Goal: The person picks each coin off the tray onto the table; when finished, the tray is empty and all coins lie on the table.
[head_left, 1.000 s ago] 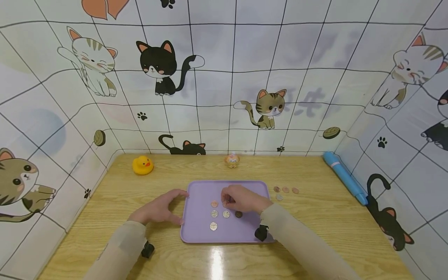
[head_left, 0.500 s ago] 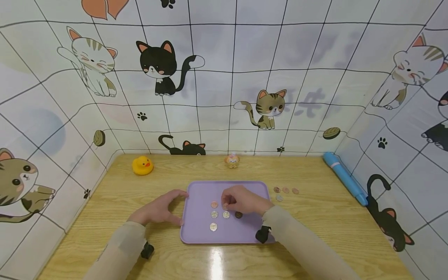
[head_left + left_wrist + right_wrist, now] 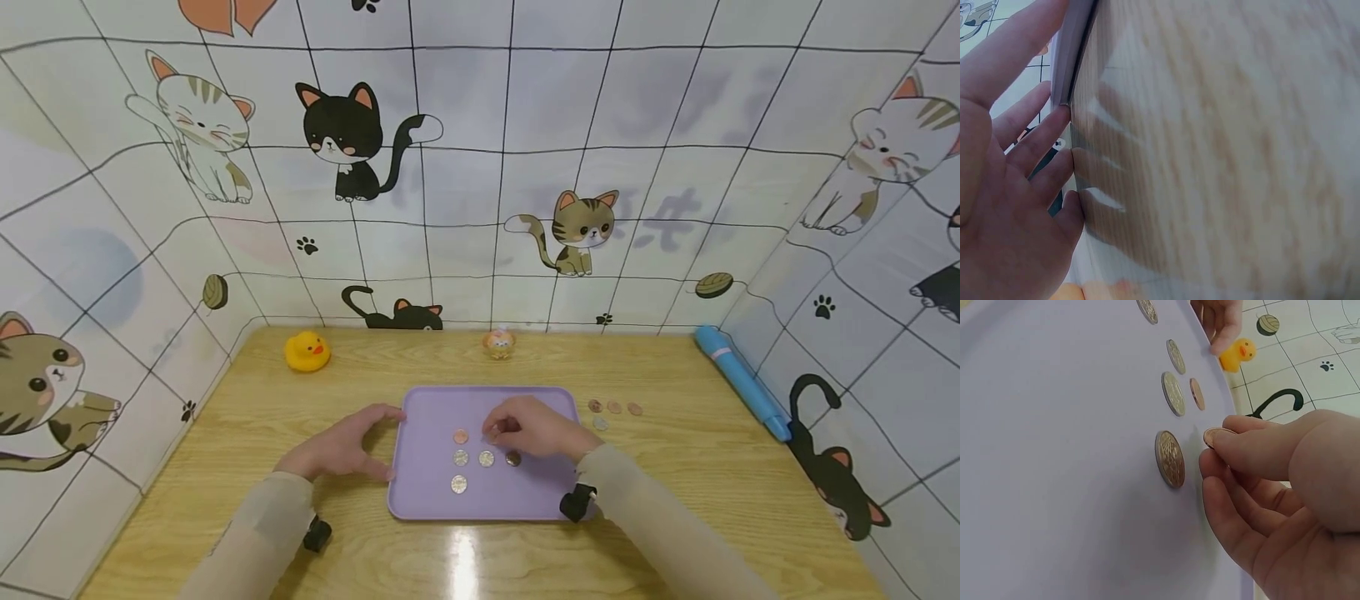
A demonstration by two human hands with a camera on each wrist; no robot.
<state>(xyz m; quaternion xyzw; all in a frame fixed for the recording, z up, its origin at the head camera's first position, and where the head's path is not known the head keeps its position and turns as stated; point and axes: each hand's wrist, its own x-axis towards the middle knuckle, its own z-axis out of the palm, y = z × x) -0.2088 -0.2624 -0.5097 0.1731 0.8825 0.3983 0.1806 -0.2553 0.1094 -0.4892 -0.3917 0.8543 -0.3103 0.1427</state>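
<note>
I count ten coins: nine lying loose and a tenth coin (image 3: 1213, 435) pinched in the right hand (image 3: 534, 425), right of centre in my right-wrist feed. Of the loose coins (image 3: 486, 458), five are on one tray (image 3: 420, 500), low centre in my head view, and four on the tabletop (image 3: 712, 450) to its right. I see two hands, counting the left hand (image 3: 343, 444); one toy duck (image 3: 307, 352), centre left; one figurine (image 3: 499, 344), middle; one blue tube (image 3: 742, 383), centre right; two printed yarn balls (image 3: 713, 285); eight printed cats (image 3: 342, 125), some cut off.
</note>
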